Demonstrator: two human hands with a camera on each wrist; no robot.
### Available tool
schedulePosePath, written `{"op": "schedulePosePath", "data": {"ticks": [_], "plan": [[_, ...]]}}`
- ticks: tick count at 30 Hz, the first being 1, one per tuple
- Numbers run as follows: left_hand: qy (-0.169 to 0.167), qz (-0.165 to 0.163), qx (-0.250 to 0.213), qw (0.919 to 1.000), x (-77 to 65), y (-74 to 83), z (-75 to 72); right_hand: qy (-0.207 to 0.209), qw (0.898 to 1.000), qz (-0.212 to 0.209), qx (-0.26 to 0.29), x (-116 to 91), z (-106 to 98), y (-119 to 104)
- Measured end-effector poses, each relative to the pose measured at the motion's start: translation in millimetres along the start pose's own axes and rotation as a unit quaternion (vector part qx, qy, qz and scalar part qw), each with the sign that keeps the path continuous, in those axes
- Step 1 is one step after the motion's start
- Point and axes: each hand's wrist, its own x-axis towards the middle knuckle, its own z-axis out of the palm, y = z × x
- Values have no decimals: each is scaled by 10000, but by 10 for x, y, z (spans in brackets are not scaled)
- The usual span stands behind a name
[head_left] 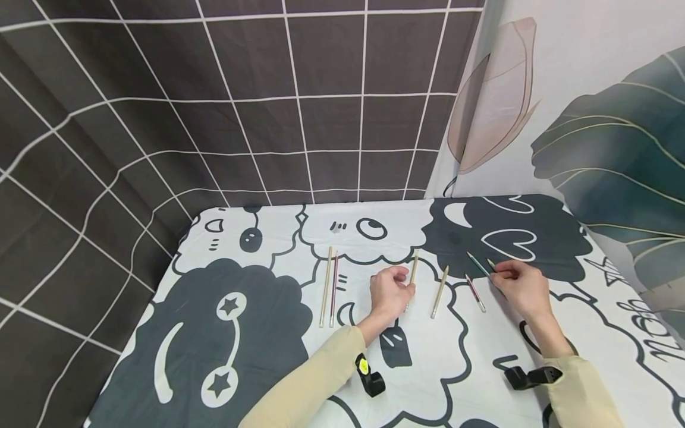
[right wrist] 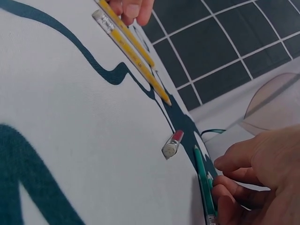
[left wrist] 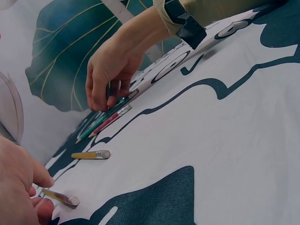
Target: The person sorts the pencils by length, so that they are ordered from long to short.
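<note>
My left hand [head_left: 392,291] is at a yellow pencil [head_left: 414,266] on the cloth. In the left wrist view, thumb and fingertips stand apart on either side of that pencil [left wrist: 62,196]. My right hand [head_left: 521,291] is farther right, its curled fingers at a second green pencil [right wrist: 209,180], partly hidden by them. Alongside lies a green pencil [head_left: 478,264] with its point facing away. Between the hands are another yellow pencil [head_left: 440,291] and a red pencil [head_left: 475,293], both with white erasers toward me.
Left of my left hand, a yellow pencil [head_left: 325,287] and a red pencil [head_left: 334,290] lie side by side. A black and white cartoon cloth [head_left: 374,392] covers the table. Behind hangs a dark grid curtain [head_left: 326,59], with a leaf-patterned curtain [head_left: 615,148] at the right.
</note>
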Motion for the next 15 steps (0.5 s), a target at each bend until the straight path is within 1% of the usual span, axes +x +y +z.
{"op": "schedulePosePath", "data": {"ticks": [8,11,15], "plan": [[45,43,77,10000,-2,-26,54,60,9998,-89,-143,19,22,-8],[103,83,222,9997,-1,-31,75,81,9997,-111,-203,24,32,-8],[134,54,408,9991,3,-23,91,80,9995,-140,-267,29,41,-3]]}}
